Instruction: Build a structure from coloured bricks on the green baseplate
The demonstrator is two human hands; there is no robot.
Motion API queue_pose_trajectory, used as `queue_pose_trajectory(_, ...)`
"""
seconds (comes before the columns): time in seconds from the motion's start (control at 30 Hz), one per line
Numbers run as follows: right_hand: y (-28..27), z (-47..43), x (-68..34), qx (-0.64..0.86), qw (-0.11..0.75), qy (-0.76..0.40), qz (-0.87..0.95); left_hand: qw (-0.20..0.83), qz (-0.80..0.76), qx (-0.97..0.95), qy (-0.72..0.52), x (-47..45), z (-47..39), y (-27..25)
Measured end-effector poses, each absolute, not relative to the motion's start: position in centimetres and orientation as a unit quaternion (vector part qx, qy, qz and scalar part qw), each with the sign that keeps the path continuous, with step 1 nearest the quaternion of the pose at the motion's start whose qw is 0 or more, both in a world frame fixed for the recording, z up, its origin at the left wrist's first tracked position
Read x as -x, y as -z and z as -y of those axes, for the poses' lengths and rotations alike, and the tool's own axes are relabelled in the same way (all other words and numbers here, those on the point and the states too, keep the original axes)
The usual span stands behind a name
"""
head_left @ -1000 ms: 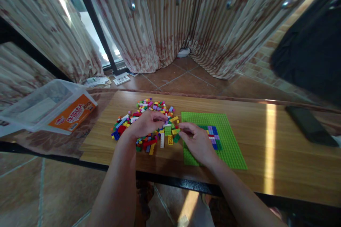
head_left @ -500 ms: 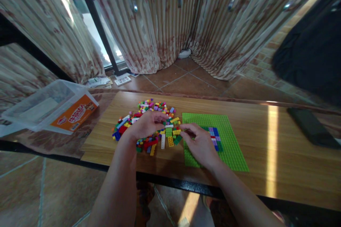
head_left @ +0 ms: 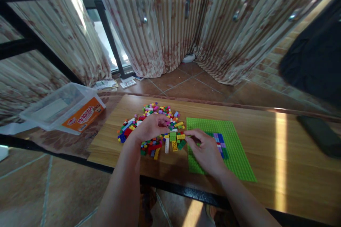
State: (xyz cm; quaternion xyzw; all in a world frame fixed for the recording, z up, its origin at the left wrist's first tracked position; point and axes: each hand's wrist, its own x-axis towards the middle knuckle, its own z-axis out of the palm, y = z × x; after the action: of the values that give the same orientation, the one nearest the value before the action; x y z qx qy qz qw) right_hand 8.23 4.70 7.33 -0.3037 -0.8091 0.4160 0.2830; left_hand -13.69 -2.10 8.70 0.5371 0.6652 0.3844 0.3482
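Right hand (head_left: 205, 149) hangs low over the left part of the green baseplate (head_left: 239, 163), palm down, thumb and forefinger slightly parted. Their tips come right up to the end of a yellow brick (head_left: 180, 137); whether they touch it, or pinch something small, I cannot tell. Left hand (head_left: 153, 127) is half curled above the brick pile (head_left: 153, 146), its fingers bent inward toward the thumb; its fingertips blend with the bricks behind, so its grasp cannot be made out.

At the pile's near side, a long white brick (head_left: 167, 145) lies with its long axis pointing away from the person. Just right of it, a studded yellow-orange block (head_left: 174, 145) points the same way, while the yellow brick by the right fingertips lies crosswise. Behind the block sits a lime-green brick (head_left: 173, 136).

The baseplate lies flat to the right of the pile, looking nearly square, its sides running away from the person. Blue, lilac, white, red and dark green bricks form a flat patch (head_left: 220, 142) on it, partly hidden by the right hand.

Farther off, left, stands a clear tub (head_left: 45, 115) with an orange label (head_left: 84, 115); striped curtains (head_left: 165, 39) hang beyond.
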Motion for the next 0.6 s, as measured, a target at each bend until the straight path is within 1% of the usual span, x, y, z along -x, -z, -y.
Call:
queue_pose_trajectory(0.07, -7.2, -4.8, -8.3, 0.306, 0.281, -0.414, 0.81, 0.295, -0.697, -0.533, -0.378, 14.4, 2.3, -8.9)
queue_pose_trajectory(0.13, -7.1, -4.9, -8.4, 0.308, 0.279, -0.41, 0.811, 0.215, -0.76, -0.496, -0.361, 15.3, 2.5, -9.1)
queue_pose_trajectory(0.23, -7.1, -4.9, -8.5, 0.307, 0.282, -0.402, 0.815, 0.09, -0.861, -0.397, -0.305, 16.7, 2.4, -9.3)
queue_pose_trajectory(0.3, -7.0, -4.8, -8.5, 0.303, 0.284, -0.399, 0.817, 0.039, -0.885, -0.374, -0.274, 17.3, 2.0, -9.2)
queue_pose_trajectory(0.43, -7.0, -4.8, -8.4, 0.297, 0.275, -0.403, 0.821, 0.011, -0.861, -0.452, -0.231, 16.9, 0.8, -8.8)
queue_pose_trajectory(0.6, -7.0, -4.8, -8.4, 0.295, 0.268, -0.395, 0.828, -0.001, -0.839, -0.491, -0.232, 15.2, -1.0, -8.0)
